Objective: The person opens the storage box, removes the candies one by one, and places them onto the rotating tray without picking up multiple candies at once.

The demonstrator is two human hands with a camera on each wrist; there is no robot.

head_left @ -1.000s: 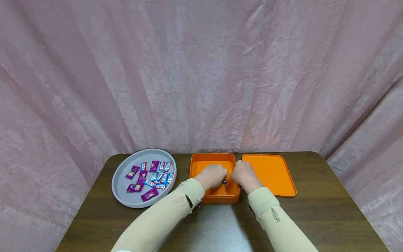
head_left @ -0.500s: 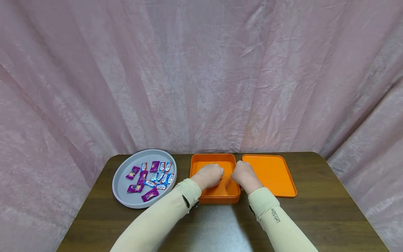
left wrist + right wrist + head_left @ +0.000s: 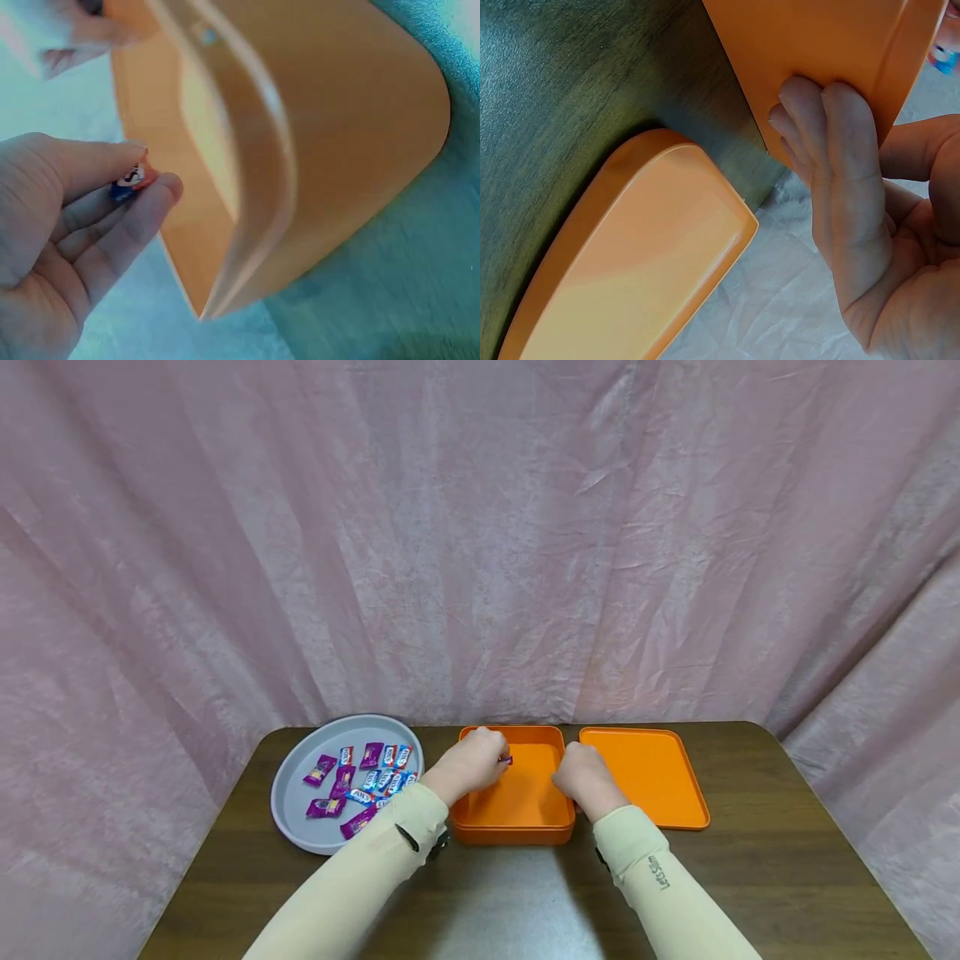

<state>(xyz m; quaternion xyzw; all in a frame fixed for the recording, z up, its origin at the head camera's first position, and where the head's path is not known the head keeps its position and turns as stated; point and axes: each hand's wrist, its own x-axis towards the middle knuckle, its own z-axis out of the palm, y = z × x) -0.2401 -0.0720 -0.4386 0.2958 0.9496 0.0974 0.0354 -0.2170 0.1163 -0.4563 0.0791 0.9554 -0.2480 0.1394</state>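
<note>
My left hand (image 3: pixel 474 767) is over the left side of an open orange box (image 3: pixel 513 835). In the left wrist view its thumb and fingertips pinch a small wrapped candy (image 3: pixel 133 177), blue, white and red, near the box's rim. My right hand (image 3: pixel 583 777) grips the box's right wall. From the right wrist view, the fingers (image 3: pixel 849 135) lie along the outside of that wall, with the thumb on the other side of the rim. A round grey tray (image 3: pixel 288 814) at the left holds several purple candies (image 3: pixel 326 808) and several blue-and-white ones (image 3: pixel 386 778).
A flat orange lid (image 3: pixel 641 777) lies right of the box, beside my right hand. All of this stands on a dark wooden table (image 3: pixel 780 860). A pink curtain (image 3: pixel 480 543) hangs right behind the table's far edge. My left sleeve (image 3: pixel 375 860) passes over the tray's near right side.
My left hand has moved left and farther back across the box, still pinching the candy. My right hand stays on the box's right wall.
</note>
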